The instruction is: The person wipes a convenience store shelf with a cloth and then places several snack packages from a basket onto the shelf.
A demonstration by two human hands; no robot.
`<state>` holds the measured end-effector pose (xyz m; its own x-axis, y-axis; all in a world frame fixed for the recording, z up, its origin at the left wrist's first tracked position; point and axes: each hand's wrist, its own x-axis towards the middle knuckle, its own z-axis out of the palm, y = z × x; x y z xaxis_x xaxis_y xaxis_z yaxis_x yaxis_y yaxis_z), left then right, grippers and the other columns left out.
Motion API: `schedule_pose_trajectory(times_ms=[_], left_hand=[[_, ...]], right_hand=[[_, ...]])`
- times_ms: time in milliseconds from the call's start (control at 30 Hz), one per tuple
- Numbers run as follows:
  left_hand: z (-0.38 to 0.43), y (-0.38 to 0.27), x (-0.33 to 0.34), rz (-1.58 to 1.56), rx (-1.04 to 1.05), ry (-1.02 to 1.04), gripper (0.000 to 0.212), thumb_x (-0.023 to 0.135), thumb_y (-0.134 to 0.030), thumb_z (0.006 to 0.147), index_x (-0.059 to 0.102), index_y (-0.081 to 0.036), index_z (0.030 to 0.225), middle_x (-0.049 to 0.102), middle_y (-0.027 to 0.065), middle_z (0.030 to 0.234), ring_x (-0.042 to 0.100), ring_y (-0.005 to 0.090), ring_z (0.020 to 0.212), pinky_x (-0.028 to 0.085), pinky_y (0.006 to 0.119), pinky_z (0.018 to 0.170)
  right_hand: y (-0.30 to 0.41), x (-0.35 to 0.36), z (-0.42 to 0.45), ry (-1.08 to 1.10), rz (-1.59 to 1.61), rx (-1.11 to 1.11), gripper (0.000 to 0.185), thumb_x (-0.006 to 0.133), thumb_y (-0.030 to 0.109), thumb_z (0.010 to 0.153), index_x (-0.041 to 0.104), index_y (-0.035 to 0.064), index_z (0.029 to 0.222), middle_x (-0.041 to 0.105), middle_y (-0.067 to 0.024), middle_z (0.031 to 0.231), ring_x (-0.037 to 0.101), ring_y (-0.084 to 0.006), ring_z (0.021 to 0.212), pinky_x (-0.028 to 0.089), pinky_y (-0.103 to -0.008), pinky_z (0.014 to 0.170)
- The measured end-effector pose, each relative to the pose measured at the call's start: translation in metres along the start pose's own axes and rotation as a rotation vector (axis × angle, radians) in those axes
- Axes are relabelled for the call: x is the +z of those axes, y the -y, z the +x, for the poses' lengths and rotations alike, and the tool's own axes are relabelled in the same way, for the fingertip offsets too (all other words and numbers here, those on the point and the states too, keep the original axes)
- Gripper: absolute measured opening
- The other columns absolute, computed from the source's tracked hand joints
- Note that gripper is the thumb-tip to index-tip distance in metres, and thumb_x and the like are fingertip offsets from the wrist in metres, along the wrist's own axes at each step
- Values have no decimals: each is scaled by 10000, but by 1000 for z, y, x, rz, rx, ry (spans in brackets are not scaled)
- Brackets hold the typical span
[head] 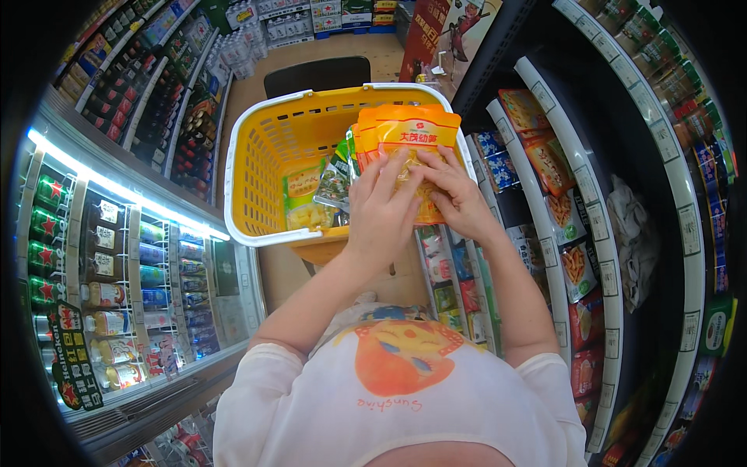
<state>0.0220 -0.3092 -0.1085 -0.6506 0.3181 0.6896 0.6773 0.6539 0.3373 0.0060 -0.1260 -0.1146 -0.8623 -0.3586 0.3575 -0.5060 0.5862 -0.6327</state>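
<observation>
A small stack of orange food packets [417, 125] with clear windows and printed writing lies in both my hands, over the right side of a yellow plastic shopping basket [252, 166]. My left hand [384, 195] spreads its fingers across the packets' left side. Bent fingers of my right hand [461, 190] grip the right side, the fingertips close to those of the left. Beneath and left of the stack, a green-and-clear packet [303, 201] of pale yellow food rests in the basket. A darker green packet [335, 178] leans beside it, partly hidden by the stack.
On the left stands a lit drinks cooler [146, 303], with bottle shelves [149, 99] beyond it. Curved shelves [589, 227] of packaged food run down the right. A crumpled pale cloth or bag [630, 239] lies on one. Behind the basket is a dark flat-topped object [315, 73].
</observation>
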Motion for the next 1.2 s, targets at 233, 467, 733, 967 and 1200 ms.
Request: schedule_pose_trajectory(times_ms=[233,467,733,967,1200], left_hand=[[10,25,26,128,-166,329,733,569,-304,856,220,-19,1434,166,230,1488,138,424,1378,197,536,1077],[17,31,27,74,-169,500,770,566,-351,862,186,-16,1442,98,260,1491,90,453,1375,159,515,1100],[14,34,40,69,-113,468,809,624,-360,815,213,-65,1446,90,218,1506,90,434,1382,179,582,1070],[30,12,11,202,-86,500,646,638,-327,813,400,-90,1365,199,202,1485,176,414,1366,189,575,1065],[28,-14,12,121,90,353,438,642,-249,813,574,-110,1222,349,170,1427,285,405,1326,231,555,1054]], right_hand=[[-14,8,30,-108,-195,-142,469,479,-66,815,540,124,1240,474,-104,1349,299,-454,1303,242,-490,1100],[-26,18,16,-109,-132,-64,493,450,-49,842,476,135,1299,415,-133,1388,278,-485,1298,258,-504,1088],[-33,22,8,-166,-191,-59,481,505,-3,840,480,162,1291,444,-101,1367,310,-471,1284,279,-505,1077],[-21,12,-10,-298,-242,-29,440,578,45,792,524,47,1228,505,-161,1277,432,-404,1198,374,-452,1006],[-19,5,-34,-364,-180,54,413,572,33,774,543,20,1186,533,-176,1226,502,-361,1124,413,-423,964]])
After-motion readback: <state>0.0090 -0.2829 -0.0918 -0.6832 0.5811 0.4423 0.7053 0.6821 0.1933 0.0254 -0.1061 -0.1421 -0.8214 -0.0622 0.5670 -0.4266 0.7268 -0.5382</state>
